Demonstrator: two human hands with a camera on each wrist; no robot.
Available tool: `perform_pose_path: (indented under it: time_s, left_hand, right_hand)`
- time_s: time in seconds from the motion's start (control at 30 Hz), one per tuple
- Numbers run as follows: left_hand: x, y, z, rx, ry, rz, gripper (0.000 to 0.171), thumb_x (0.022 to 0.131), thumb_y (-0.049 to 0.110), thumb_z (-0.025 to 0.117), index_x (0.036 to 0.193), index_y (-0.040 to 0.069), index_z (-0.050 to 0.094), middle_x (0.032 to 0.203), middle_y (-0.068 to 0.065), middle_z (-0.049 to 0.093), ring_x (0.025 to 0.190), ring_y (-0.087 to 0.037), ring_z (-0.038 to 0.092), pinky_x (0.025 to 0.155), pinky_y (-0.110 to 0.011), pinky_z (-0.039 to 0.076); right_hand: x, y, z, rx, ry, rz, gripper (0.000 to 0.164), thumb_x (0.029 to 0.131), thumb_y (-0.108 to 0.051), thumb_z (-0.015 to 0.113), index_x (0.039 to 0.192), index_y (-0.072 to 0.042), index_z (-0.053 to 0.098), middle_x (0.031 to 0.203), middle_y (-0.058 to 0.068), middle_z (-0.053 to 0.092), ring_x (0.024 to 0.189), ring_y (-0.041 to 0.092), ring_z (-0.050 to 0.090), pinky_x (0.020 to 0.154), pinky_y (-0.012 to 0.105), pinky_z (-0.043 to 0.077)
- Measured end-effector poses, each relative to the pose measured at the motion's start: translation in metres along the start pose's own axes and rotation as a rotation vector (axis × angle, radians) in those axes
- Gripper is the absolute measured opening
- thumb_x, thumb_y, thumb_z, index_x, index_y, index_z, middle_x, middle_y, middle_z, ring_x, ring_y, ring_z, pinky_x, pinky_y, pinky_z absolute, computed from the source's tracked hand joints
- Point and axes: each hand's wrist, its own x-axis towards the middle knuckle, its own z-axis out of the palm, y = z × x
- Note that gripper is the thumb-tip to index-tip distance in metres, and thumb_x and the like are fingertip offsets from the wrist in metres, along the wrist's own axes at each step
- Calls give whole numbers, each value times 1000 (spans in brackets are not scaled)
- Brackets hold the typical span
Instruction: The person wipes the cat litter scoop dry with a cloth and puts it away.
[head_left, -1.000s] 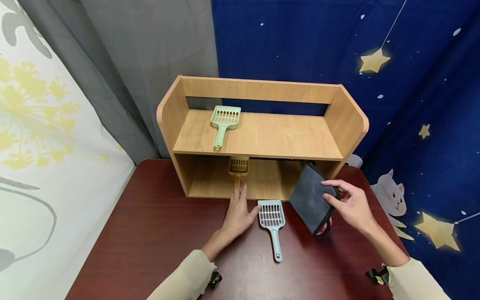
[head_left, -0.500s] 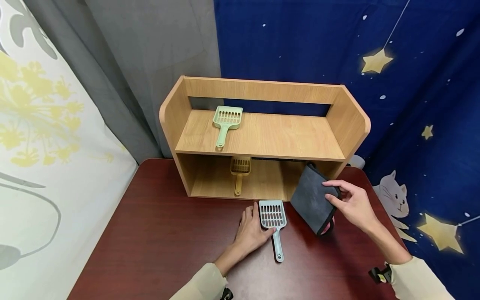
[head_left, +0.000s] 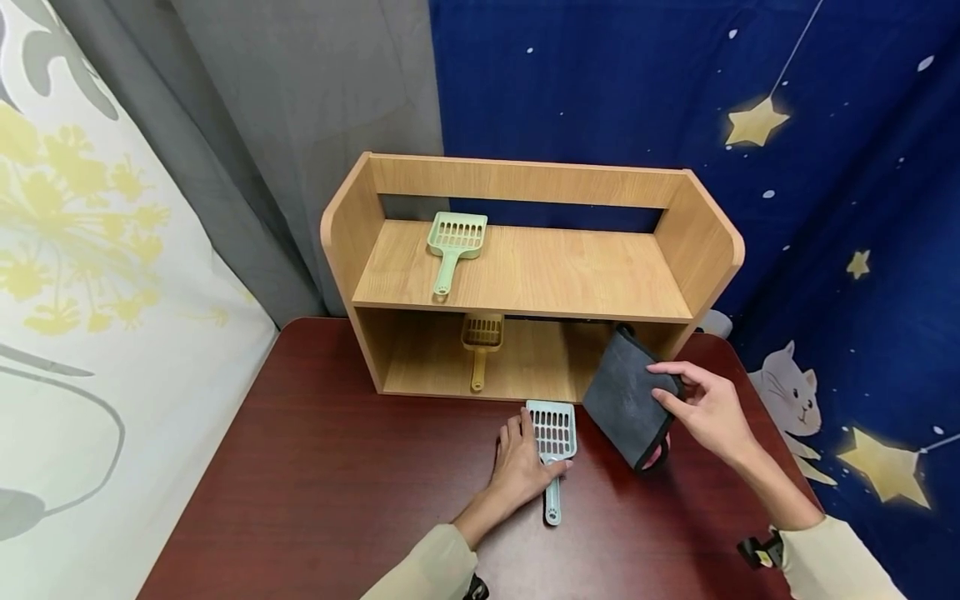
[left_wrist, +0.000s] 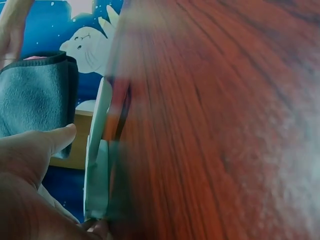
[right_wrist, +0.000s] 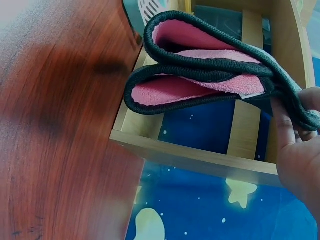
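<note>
A light blue litter scoop (head_left: 552, 502) lies on the table with its slotted head toward the shelf. My left hand (head_left: 519, 468) is at its left side, fingertips along the head's edge and thumb stretched across the top of the handle. In the left wrist view the fingers meet the end of the scoop (left_wrist: 96, 185), while the thumb sticks out apart. My right hand (head_left: 703, 412) pinches a folded grey cloth (head_left: 626, 402) with black edging by its upper right side. Pink fleece lining (right_wrist: 185, 95) shows inside its folds in the right wrist view.
A two-tier wooden shelf (head_left: 600, 267) stands at the back of the dark red table (head_left: 315, 483). On its upper board lies a green litter scoop (head_left: 447, 265); the lower one bears a yellow litter scoop (head_left: 478, 367). Curtains hang behind.
My left hand has come down and right from the yellow scoop to the blue one, which has shifted and turned slightly. The right hand keeps the cloth in nearly the same place.
</note>
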Motion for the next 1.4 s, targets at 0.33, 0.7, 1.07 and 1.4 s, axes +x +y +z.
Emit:
perform_pose_path:
  time_s: [0.33, 0.7, 1.07, 1.4]
  left_hand:
    - [-1, 1, 8, 129, 33, 51, 122, 71, 45, 98, 158, -11, 34, 140, -24, 54, 126, -37, 52, 105, -50, 48]
    - [-3, -14, -2, 119, 13, 93, 103, 75, 30, 97, 154, -10, 44, 135, -22, 59, 121, -34, 55, 101, -48, 52]
    - [-3, -31, -18, 123, 0, 136, 62, 82, 25, 92, 132, -2, 66, 118, -13, 64, 108, -28, 59, 85, -43, 56]
    - [-4, -40, -23, 54, -25, 148, 40, 86, 19, 89, 120, 4, 74, 115, -13, 72, 105, -31, 71, 82, -48, 59]
  right_hand:
    - [-1, -1, -1, 29, -7, -1, 37, 84, 14, 81, 118, -1, 76, 88, 8, 73, 64, 3, 62, 60, 17, 52]
    - [-6, 2, -7, 10, -6, 23, 36, 85, 13, 81, 118, -1, 76, 94, 7, 76, 70, 3, 68, 64, 17, 55]
    - [-8, 3, -10, 1, -1, 32, 37, 85, 12, 81, 119, -2, 76, 95, 9, 75, 71, 3, 68, 65, 17, 56]
    - [-10, 8, -7, -21, -7, 35, 36, 85, 13, 81, 117, -2, 77, 94, 9, 76, 70, 2, 67, 64, 16, 55]
